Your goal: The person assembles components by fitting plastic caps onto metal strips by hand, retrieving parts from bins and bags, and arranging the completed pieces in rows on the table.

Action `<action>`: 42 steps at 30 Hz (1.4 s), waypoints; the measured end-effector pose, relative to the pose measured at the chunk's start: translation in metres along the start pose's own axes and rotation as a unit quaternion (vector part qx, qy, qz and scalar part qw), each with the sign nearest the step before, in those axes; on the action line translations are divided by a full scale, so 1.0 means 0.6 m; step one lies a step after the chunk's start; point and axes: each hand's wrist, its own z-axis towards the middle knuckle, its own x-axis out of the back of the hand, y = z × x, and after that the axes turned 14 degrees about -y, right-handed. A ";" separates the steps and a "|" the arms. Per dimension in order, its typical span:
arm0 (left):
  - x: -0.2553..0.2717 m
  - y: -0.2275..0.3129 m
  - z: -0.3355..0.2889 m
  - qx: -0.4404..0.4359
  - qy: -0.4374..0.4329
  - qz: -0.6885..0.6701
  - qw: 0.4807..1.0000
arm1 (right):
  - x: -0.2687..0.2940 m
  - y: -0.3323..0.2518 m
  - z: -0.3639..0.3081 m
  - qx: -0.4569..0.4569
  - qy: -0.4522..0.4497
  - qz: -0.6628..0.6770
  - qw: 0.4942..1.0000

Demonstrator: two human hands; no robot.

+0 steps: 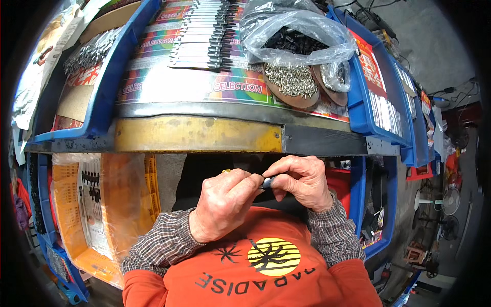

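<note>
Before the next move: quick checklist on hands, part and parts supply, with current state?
1. Small dark metal part pinched between both hands: ok.
2. Left hand fingertips on the part: ok.
3. Right hand fingertips on the part: ok.
4. Part's orientation and whether anything is fitted to it: cannot tell, fingers cover most of it.
5. Round dish of small silver pieces on the bench in front: ok.
6. Clear plastic bag of dark parts open for picking: cannot tell.

hands: left hand (222,204) and right hand (303,181) meet at small part (268,180), below bench edge (204,134)
bench: plastic bag (296,33) behind dish of screws (291,82)
left: crate (87,204) under bench
</note>
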 end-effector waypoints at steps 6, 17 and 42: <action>-0.015 -0.018 -0.023 0.024 -0.025 -0.016 0.999 | -0.008 0.029 -0.013 -0.026 -0.013 -0.019 0.999; -0.048 -0.022 -0.057 0.046 -0.052 -0.048 0.996 | -0.025 0.063 -0.049 -0.042 -0.046 -0.112 0.992; -0.077 -0.023 -0.072 0.067 -0.068 -0.039 0.995 | -0.041 0.107 -0.081 -0.024 -0.009 -0.107 0.994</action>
